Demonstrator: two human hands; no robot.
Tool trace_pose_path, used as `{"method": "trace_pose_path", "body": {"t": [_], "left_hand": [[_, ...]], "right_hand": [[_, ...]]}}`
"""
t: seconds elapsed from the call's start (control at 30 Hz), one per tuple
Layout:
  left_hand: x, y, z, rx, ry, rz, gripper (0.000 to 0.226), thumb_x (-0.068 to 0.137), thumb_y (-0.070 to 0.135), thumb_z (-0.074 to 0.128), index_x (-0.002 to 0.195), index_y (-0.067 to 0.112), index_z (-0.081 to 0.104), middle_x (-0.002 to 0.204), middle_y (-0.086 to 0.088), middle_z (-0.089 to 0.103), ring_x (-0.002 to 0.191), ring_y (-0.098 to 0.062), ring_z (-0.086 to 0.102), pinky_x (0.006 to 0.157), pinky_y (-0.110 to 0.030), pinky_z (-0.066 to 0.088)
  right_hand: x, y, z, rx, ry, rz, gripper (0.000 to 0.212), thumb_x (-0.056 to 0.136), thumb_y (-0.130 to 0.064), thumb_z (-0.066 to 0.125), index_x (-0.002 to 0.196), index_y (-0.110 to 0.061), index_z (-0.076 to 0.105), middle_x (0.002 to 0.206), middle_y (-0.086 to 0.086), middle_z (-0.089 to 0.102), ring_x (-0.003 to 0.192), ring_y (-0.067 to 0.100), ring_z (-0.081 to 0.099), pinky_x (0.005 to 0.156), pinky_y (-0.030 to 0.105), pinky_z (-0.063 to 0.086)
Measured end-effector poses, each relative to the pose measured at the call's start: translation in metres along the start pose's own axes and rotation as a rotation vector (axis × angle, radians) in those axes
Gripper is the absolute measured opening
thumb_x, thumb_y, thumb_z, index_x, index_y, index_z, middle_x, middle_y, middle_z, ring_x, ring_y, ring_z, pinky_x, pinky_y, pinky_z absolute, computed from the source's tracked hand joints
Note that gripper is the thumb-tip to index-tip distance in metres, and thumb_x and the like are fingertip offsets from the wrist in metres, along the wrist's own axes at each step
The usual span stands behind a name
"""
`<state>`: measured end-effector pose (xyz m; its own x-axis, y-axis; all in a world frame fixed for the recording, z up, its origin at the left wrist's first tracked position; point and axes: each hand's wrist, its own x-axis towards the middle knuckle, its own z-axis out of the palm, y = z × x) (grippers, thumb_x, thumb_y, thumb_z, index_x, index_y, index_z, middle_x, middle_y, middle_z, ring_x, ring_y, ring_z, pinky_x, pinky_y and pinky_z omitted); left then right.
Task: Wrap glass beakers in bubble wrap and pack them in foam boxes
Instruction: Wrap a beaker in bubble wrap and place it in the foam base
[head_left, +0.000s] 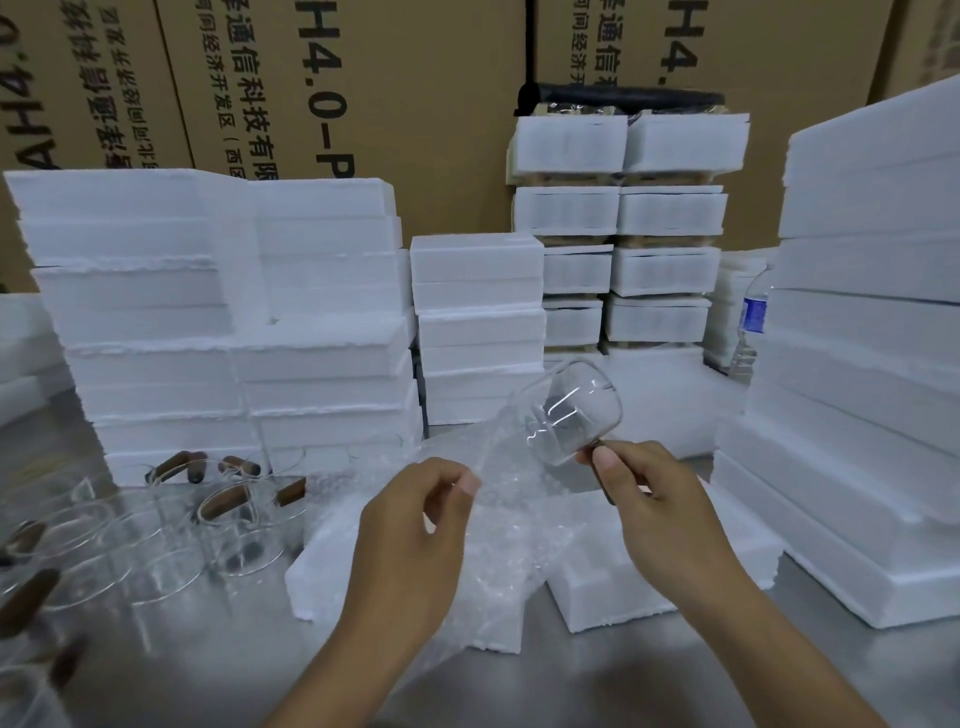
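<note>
Foam boxes (322, 358) crowd around; right hand (654, 504) pinches beaker (571, 410) by its handle, left hand (415, 525) pinches bubble wrap (504, 540), spare beakers (171, 535) leftward.

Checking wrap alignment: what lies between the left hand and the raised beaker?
Bubble wrap: the left hand pinches its raised edge, which reaches toward the beaker in the right hand. Head view.

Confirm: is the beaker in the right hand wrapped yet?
No, the right hand holds the glass beaker bare by its handle; the left hand pinches the bubble wrap beside it.
</note>
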<state>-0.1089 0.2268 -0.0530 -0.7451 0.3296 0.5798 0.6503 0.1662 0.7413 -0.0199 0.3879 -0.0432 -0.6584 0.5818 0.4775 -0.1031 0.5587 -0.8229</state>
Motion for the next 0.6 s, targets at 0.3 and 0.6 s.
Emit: {"method": "trace_pose_path", "body": {"t": [0.3,0.6], "left_hand": [[-0.003,0.006,-0.011,-0.170,0.084,0.016,0.019,0.082,0.045,0.047,0.078,0.032,0.061,0.083,0.014,0.059,0.080,0.003,0.052,0.068,-0.003,0.033],[-0.006,0.010,-0.011,0.027,0.033,0.294,0.015,0.088,0.043,0.047,0.080,0.043,0.060,0.098,0.017,0.050,0.098,-0.010,0.050,0.085,-0.014,0.036]], "right_hand": [[-0.004,0.007,0.000,-0.331,-0.015,-0.133,0.016,0.095,-0.024,0.051,0.089,-0.031,0.064,0.088,-0.012,0.046,0.081,-0.008,0.047,0.070,0.004,0.036],[-0.009,0.000,-0.003,-0.382,-0.119,-0.217,0.015,0.092,-0.025,0.055,0.096,-0.033,0.067,0.086,-0.016,0.045,0.085,-0.006,0.047,0.073,0.006,0.036]]}}
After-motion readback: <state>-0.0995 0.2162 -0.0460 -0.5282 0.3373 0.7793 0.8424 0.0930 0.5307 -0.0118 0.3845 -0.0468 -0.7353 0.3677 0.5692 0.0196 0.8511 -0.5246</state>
